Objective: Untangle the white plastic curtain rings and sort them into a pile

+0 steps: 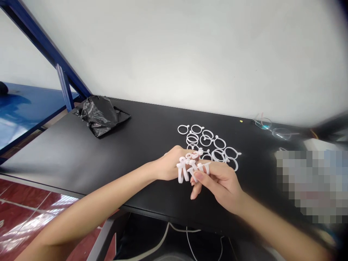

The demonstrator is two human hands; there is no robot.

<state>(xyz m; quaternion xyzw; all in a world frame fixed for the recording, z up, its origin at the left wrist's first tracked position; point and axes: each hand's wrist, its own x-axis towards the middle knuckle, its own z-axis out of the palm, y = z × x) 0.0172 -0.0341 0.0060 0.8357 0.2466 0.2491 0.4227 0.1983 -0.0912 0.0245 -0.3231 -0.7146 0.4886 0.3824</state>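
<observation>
In the head view, the left hand [170, 166] was closed round a bunch of white plastic rings [187, 168]. Several hung side by side off its fingers, just above the near part of the black table [81, 159]. The right hand [221, 181] met it from the other side. Its thumb and forefinger were pinched narrowly on the outermost ring of that bunch, and its other fingers curled loosely beneath. How many rings the bunch held could not be told where they overlapped.

Just behind the hands, loose rings [214, 144] lay flat on the tabletop in a scatter, some touching or overlapping, each with a small knob on its rim. A crumpled black plastic bag [100, 114] sat well apart at the far left. A pair of eyeglasses [272, 129] lay near the wall on the right, and cables [187, 235] hung under the table edge.

By my judgement, the handling would go best with the left fingers kept level so the hung rings could not slide off. The right hand's pinch belonged on one rim only, clear of its neighbours. The rings looked light and springy, so a gentle grip should suffice.
</observation>
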